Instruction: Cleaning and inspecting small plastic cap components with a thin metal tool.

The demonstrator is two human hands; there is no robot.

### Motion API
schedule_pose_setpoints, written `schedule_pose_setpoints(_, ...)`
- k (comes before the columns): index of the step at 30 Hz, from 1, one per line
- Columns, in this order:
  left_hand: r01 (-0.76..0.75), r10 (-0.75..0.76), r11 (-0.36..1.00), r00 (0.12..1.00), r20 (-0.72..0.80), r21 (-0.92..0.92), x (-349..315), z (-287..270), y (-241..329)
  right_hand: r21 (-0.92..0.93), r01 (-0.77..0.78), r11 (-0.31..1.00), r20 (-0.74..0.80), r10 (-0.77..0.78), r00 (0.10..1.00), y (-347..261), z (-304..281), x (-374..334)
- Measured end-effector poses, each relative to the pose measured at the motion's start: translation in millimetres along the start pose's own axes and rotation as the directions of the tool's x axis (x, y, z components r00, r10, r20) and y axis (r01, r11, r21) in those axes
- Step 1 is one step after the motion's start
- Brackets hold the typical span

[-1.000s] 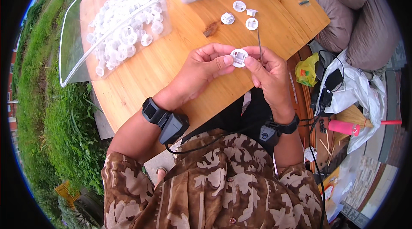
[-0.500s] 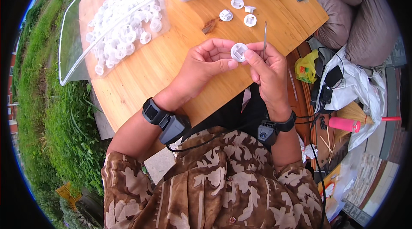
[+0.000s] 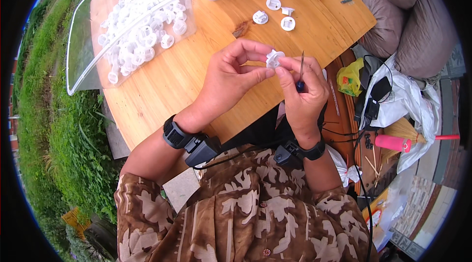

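pinching a white cap (image 3: 274, 58) above mid-frame in left hand (image 3: 236, 71) fingertips, likely for steadiness; clamping right hand (image 3: 309, 96) fingers on a pointed tool (image 3: 300, 85), aimed upward, probably for clearance.

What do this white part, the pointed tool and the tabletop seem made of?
Round white part: probably plastic, smooth, with moulded-looking ridges. Slim, pointed tool with dark blue handle: shaft likely metal, thin and straight; handle and finish unclear. Honey-coloured tabletop: apparently wood, slight sheen and visible grain.

White piece (image 3: 274, 57) turned sideways, tool handle (image 3: 300, 86) exposed
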State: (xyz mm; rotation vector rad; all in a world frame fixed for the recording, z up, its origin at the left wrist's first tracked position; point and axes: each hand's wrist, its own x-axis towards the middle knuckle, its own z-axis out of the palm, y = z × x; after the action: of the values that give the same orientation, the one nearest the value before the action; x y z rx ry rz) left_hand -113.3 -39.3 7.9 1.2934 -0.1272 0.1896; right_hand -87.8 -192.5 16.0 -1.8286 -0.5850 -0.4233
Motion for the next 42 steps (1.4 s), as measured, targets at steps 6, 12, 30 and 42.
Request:
schedule_pose_setpoints(6,0.003,-0.002,1.000,1.000,-0.011,0.004,0.3,-1.2,-0.8,-0.017,0.053,0.998,0.004,-0.053,0.999,0.6,0.3,-2.5)
schedule_pose_setpoints(12,0.037,-0.038,0.999,0.999,0.016,0.008,-0.4,-2.3,2.9,-0.026,0.067,0.997,0.023,-0.066,0.998,0.0,-1.8,-2.6)
schedule_pose_setpoints(30,0.050,-0.050,0.999,0.999,0.005,-0.016,-0.6,-2.1,0.3,-0.003,0.102,0.995,0.041,-0.102,0.994,1.1,-0.8,-3.1)
schedule_pose_setpoints(42,0.044,-0.044,0.999,0.999,-0.002,-0.014,-1.6,-1.9,0.0,-0.023,0.094,0.995,0.055,-0.093,0.994,-2.5,-2.1,-3.3)
